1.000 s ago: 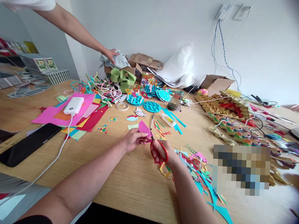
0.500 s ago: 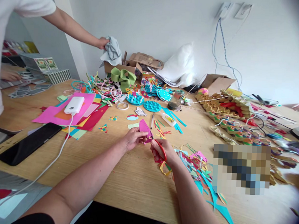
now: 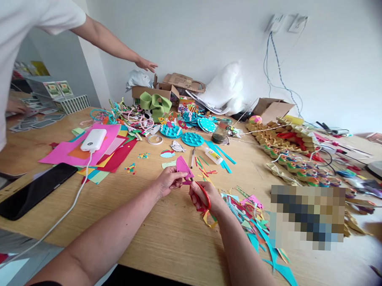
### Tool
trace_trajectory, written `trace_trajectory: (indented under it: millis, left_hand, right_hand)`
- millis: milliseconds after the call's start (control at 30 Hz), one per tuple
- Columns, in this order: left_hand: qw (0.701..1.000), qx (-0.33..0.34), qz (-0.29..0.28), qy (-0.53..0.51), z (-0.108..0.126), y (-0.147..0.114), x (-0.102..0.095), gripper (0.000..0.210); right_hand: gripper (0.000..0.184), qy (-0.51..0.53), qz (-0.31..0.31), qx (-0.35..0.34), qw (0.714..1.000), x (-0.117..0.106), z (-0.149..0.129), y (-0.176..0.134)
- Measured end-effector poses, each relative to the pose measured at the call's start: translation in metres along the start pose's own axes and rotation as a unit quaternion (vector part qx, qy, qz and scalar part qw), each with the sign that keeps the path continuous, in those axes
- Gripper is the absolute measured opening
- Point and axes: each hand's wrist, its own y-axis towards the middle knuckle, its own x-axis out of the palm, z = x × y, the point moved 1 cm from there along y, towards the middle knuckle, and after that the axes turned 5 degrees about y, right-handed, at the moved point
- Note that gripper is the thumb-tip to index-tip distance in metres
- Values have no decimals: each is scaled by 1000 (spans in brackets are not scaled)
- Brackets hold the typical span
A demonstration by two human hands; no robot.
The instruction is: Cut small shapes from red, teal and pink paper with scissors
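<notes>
My left hand (image 3: 170, 181) pinches a small piece of magenta paper (image 3: 182, 167) above the middle of the table. Red-handled scissors (image 3: 204, 195) are gripped in my right hand (image 3: 211, 198), their blades at the paper's lower right edge. Just beyond the hands lie a pen (image 3: 193, 157), a white glue bottle (image 3: 213, 155) and a pale green paper strip (image 3: 169, 164). Fish-shaped cutouts (image 3: 178, 146) rest farther back. Coloured paper scraps (image 3: 251, 213) are heaped beside my right forearm.
On the left are a black phone (image 3: 33, 191), a white power bank (image 3: 94, 139) with a cable, and stacked coloured paper (image 3: 64, 146). Blue decorated discs (image 3: 194, 139) and cardboard boxes (image 3: 181, 80) stand behind. Egg cartons (image 3: 300, 164) fill the right. A co-worker's arm (image 3: 109, 44) reaches across the back left.
The co-worker's hand has let go of the grey cloth at the box and moved right, fingers spread. My hands stay together at the magenta paper and scissors; the view has shifted slightly.
</notes>
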Motion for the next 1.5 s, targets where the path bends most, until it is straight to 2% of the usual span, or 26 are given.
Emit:
trace_trajectory:
  millis: [300, 667, 1133, 1500]
  left_hand:
    - [1000, 8, 3, -5, -1, 0, 0, 25]
    - [1000, 17, 5, 1, 1, -2, 4, 25]
    - [1000, 12, 1, 13, -1, -2, 3, 26]
    - [999, 0, -10, 36, 0, -3, 4, 26]
  right_hand:
    - [59, 36, -31, -19, 999, 1, 0, -3]
    - [61, 53, -20, -12, 998, 1, 2, -1]
    - [61, -6, -33, -25, 999, 1, -5, -4]
    - [58, -13, -15, -9, 1000, 0, -5, -4]
